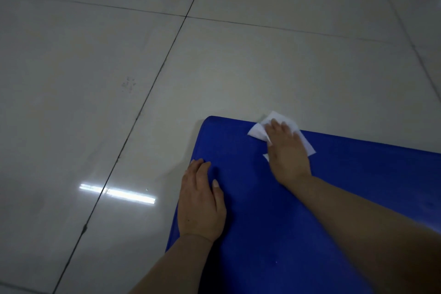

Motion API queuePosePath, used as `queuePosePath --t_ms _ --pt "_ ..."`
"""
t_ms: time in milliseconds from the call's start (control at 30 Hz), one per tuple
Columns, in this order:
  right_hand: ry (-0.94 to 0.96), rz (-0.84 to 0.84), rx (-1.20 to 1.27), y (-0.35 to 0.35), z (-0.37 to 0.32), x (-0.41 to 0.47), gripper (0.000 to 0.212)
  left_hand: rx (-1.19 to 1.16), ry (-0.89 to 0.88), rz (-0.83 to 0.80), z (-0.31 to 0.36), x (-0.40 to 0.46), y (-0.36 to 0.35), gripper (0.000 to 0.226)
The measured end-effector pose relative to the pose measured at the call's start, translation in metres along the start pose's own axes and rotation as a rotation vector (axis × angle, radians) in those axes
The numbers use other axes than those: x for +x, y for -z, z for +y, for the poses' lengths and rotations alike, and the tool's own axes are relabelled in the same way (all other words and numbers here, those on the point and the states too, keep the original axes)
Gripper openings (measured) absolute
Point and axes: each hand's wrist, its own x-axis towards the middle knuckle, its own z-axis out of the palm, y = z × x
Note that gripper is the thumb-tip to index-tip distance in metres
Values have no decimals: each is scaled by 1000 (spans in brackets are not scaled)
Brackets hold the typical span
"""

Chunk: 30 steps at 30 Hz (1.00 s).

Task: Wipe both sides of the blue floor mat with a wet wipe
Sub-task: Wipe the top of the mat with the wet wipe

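Both hands flat: right hand (287, 150) on wet wipe (259, 132) at blue mat (286, 210) far edge, left hand (201, 200) beside left edge.

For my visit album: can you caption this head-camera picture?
Right hand presses a white wet wipe at the blue mat's far edge; left hand rests flat, steadying it.

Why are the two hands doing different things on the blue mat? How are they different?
The right hand presses a white wet wipe at the far edge of the blue mat; the left hand has nothing under it but the mat. The right hand reaches farther away; the left hand sits nearer, by the mat's left edge. Both lie flat, palms down, fingers fairly straight.
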Motion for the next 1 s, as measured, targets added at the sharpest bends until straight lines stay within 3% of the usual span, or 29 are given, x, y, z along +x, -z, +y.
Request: queuePosePath --t_ms 33,133,200,233,300,367,400,567,633,733,800,900,1000 --pt "14 -11 -18 1 -4 -6 71 8 2 -2 0 0 0 50" --pt "396 -111 25 -10 -29 -44 88 37 -13 0 0 0 0 49" --pt "530 -155 -22 -14 -27 -50 88 50 -20 -8 0 1 1 48" --pt "493 -109 -34 -14 -15 -42 89 58 -26 -16 -1 1 1 48" --pt "238 -16 20 -7 12 -24 84 68 -46 -28 -2 1 -1 48" --pt "14 -27 -19 3 24 -14 74 76 -53 -26 -3 1 -2 48" --pt "-8 -17 -15 5 19 -18 74 81 -54 -22 -3 1 -2 48" --pt "440 -175 -34 -7 -20 -62 90 98 -55 -16 -3 1 -2 49" --pt "261 -66 20 -5 2 -48 90 91 -55 -17 -2 1 -1 49" --pt "-187 -60 -33 7 18 -30 75 83 -60 -16 -1 1 -1 49" --pt "-175 -9 -121 2 -1 -35 79 79 -47 -30 -1 1 -1 51" --pt "142 -66 -17 -12 -41 -63 73 80 -40 -37 -1 1 1 45" --pt "76 -129 -31 -2 -32 -55 71 62 -43 -55 -1 1 0 33"
